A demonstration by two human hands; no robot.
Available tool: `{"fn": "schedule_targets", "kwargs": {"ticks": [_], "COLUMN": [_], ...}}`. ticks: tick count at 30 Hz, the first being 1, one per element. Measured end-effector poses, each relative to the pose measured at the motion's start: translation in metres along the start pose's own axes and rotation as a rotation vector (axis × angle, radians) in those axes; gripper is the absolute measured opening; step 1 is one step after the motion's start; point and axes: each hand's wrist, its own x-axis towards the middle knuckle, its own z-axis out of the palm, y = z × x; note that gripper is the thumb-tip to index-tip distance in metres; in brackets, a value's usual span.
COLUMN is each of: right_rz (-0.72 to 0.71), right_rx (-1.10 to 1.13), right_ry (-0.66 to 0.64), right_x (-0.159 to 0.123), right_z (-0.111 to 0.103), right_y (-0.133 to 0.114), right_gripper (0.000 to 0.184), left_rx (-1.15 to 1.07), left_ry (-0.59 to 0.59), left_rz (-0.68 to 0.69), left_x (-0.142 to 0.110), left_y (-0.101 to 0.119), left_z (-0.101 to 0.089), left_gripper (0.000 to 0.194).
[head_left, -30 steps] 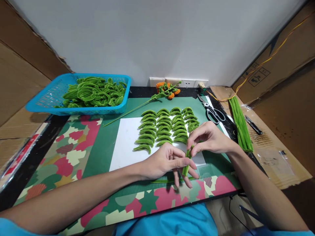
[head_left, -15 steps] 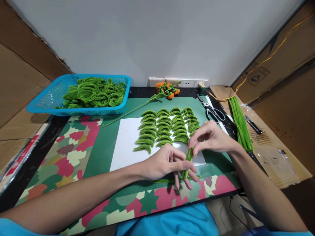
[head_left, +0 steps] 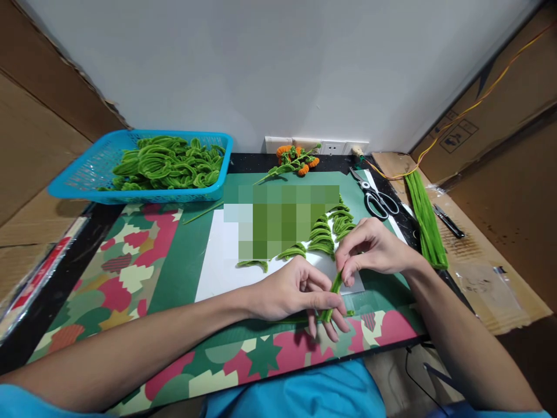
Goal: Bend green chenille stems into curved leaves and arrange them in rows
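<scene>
Having slid slightly toward 6 o'clock over the last second, holding a green chenille strip (head_left: 336, 283) a little lower now, in much the same pinch; suggesting handling of this one piece still in progress, without yet setting it down. Reaching in from 8 o'clock with the left hand (head_left: 300, 292), gripping the strip between thumb and fingers, other fingers spread loosely underneath. Reaching in from 4 o'clock with the right hand (head_left: 374, 247), wrist arched, pinching the upper end between thumb and fingertips. Tilted in the air, running from 1 toward 7 o'clock; hard to tell whether folded or single. Lying just below on the mat: another green strip (head_left: 350, 313). Visible from the hands at 11 o'clock: arched green pieces (head_left: 322, 239) on white paper (head_left: 217, 273), partly pixelated over; at 10, a blue basket (head_left: 174, 197); at 1, scissors (head_left: 368, 187); at 2, a bundle of green chenille stems (head_left: 424, 217).
</scene>
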Motion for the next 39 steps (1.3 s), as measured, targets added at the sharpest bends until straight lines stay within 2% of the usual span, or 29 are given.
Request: {"fn": "schedule_targets", "kwargs": {"ticks": [14, 24, 31, 33, 35, 37, 38, 39], "right_rz": [0.003, -0.125, -0.181, -0.241, -0.242, -0.118, -0.048, 0.041], "right_rx": [0.071, -0.078, -0.136, -0.253, -0.504, -0.858, -1.005, -1.102], "right_ry": [0.007, -0.042, -0.010, 0.071, 0.270, 0.574, 0.691, 0.751], "right_x": [-0.004, 0.006, 0.006, 0.004, -0.001, -0.008, -0.011, -0.015], "right_z": [-0.003, 0.005, 0.001, -0.008, -0.023, -0.043, -0.054, -0.065], "right_y": [-0.002, -0.001, -0.003, -0.003, 0.000, 0.007, 0.012, 0.017], "right_gripper": [0.015, 0.026, 0.019, 0.021, 0.024, 0.023, 0.025, 0.029], "left_rx": [-0.073, -0.080, -0.065, -0.059, -0.059, -0.067, -0.061, -0.043], "left_ry": [0.000, -0.002, 0.010, 0.007, 0.009, 0.022, 0.035, 0.059], "left_rz": [-0.003, -0.013, 0.028, 0.049, 0.072, 0.089, 0.094, 0.091], "left_x": [-0.002, -0.003, -0.001, 0.000, 0.001, 0.001, 0.001, 0.000], "left_y": [0.001, -0.008, -0.006, -0.005, -0.006, -0.007, -0.008, -0.009], "left_z": [0.004, 0.001, 0.002, 0.001, -0.001, -0.002, -0.003, -0.004], "left_gripper": [0.034, 0.040, 0.041, 0.041, 0.044, 0.046, 0.047, 0.047]}}
